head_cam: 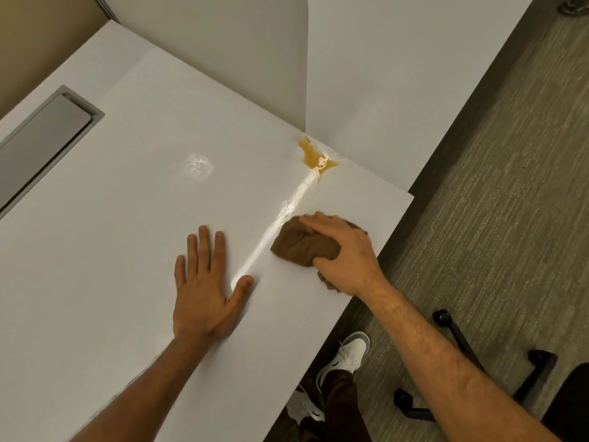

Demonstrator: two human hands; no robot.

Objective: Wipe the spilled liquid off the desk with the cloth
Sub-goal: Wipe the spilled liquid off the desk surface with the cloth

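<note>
An amber puddle of spilled liquid [315, 156] lies on the white desk [127, 218], at the foot of a white divider panel. A shiny wet streak [280, 218] runs from the puddle toward me. My right hand [344, 253] is shut on a bunched brown cloth [302, 244] and presses it onto the desk just right of the streak, well short of the puddle. My left hand [207, 288] rests flat on the desk with fingers spread, its thumb touching the streak's near end. It holds nothing.
A grey cable-tray lid [44, 135] is set into the desk at the far left. A small wet patch [199, 164] glistens mid-desk. The desk's right edge drops to grey carpet [494, 202], where a black chair base [462, 346] and my white shoes [347, 355] stand.
</note>
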